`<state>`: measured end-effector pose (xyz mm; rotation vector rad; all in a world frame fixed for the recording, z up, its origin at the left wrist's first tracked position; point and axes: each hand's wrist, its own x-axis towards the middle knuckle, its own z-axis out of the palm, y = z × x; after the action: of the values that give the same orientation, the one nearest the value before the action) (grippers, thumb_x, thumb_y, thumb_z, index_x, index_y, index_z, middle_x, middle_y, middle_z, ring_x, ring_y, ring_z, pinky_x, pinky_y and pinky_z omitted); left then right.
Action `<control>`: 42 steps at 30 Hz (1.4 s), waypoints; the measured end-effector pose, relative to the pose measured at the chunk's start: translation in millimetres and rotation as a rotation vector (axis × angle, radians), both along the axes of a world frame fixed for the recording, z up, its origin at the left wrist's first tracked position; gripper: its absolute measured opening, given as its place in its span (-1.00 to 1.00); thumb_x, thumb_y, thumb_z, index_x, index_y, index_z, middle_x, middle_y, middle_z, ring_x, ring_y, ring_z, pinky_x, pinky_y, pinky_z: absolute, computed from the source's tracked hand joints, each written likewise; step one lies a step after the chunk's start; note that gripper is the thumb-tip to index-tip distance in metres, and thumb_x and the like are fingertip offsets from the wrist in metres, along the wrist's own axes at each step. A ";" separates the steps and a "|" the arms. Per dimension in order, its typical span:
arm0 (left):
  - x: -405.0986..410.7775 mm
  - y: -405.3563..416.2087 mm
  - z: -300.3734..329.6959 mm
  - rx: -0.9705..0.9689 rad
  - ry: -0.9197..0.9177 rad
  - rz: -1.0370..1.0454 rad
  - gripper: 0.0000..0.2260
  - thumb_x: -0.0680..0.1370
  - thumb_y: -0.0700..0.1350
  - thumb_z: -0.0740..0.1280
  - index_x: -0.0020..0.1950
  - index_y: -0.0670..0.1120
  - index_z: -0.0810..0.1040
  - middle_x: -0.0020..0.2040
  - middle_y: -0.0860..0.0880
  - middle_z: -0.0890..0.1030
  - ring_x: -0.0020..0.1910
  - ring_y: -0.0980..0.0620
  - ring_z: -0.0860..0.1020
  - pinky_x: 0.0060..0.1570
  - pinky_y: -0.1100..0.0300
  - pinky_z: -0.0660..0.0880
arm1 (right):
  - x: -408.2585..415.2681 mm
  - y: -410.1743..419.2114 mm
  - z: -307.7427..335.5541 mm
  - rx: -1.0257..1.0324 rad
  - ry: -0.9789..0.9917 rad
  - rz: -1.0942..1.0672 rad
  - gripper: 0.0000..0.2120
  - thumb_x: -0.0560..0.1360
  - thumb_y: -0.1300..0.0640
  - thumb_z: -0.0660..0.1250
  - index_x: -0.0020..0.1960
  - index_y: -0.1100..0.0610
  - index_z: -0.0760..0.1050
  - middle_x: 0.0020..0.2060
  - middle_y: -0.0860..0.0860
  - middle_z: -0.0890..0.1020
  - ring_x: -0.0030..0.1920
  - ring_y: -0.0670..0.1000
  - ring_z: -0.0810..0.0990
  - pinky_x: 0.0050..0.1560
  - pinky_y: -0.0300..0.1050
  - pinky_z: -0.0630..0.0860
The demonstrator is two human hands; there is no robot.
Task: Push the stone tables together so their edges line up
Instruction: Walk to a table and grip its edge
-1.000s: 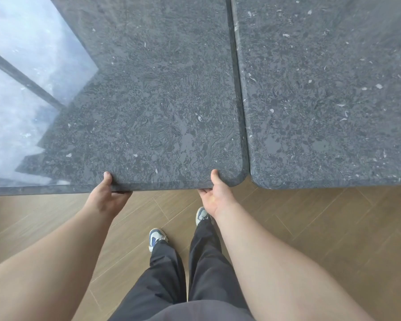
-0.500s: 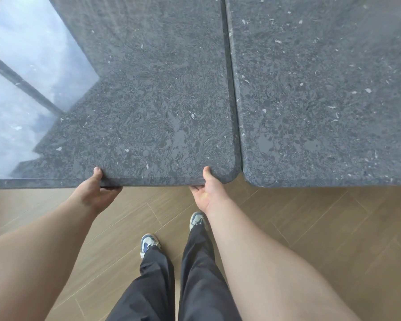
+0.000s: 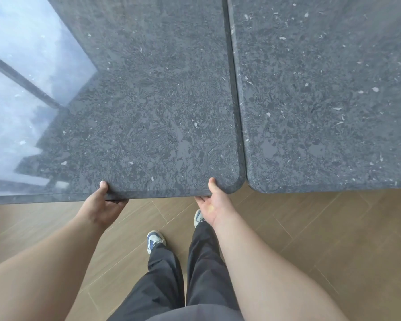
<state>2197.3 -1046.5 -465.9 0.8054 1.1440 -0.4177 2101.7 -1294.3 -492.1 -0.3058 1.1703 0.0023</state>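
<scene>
With both hands gripping its near edge, the left worktop (image 3: pixel 148 112) sits flush against the right worktop (image 3: pixel 322 100). Left hand (image 3: pixel 102 205) and right hand (image 3: pixel 212 205) clamp thumbs on top; the right is nearer the seam.

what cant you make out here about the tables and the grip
- Head view: fingers of the left hand and right hand curl under the left table; only thumbs show on top.
- Table legs: hidden beneath both tops.
- Far ends of the left table and right table: cut off by the frame's top edge.
- Left table's far left: washed out by window glare.
</scene>
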 end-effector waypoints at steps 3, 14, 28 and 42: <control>2.5 1.4 -3.4 0.001 0.015 0.043 -0.64 0.68 0.00 0.30 0.43 -0.13 0.46 0.31 -0.12 0.61 0.28 -0.11 0.59 0.34 -0.09 0.48 | 2.8 1.6 1.8 -0.019 0.019 0.000 -0.65 0.61 0.13 0.35 0.35 0.17 0.38 0.31 0.23 0.55 0.26 0.21 0.58 0.22 0.14 0.55; -33.1 -91.8 -6.8 -0.147 0.076 -0.116 -0.51 0.63 0.25 0.27 0.45 -0.01 0.44 0.26 -0.01 0.64 0.42 -0.10 0.49 0.34 -0.14 0.43 | 10.7 4.9 -3.4 0.070 0.029 -0.171 -0.76 0.66 0.12 0.28 0.28 0.20 0.52 0.29 0.24 0.58 0.33 0.22 0.55 0.47 0.23 0.34; -22.0 -106.3 -13.6 -0.202 0.111 -0.045 -0.50 0.66 0.29 0.16 0.42 -0.03 0.42 0.37 -0.06 0.49 0.25 -0.15 0.52 -0.09 -0.08 0.63 | 9.4 6.2 -19.3 0.040 0.037 -0.226 -0.63 0.64 0.12 0.31 0.38 0.29 0.46 0.30 0.24 0.60 0.34 0.23 0.55 0.46 0.24 0.35; -23.7 -102.8 -14.2 -0.173 0.097 0.050 -0.50 0.61 0.26 0.30 0.35 -0.08 0.55 0.29 -0.22 0.62 0.27 -0.36 0.57 0.17 -0.46 0.48 | -1.5 7.5 -24.2 0.005 -0.023 -0.233 -0.70 0.61 0.05 0.36 0.24 0.23 0.56 0.21 0.19 0.66 0.27 0.20 0.61 0.38 0.27 0.45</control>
<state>2173.6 -1149.3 -480.0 0.6099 1.1977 -0.5109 2100.1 -1286.8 -516.2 -0.1632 1.1774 -0.2016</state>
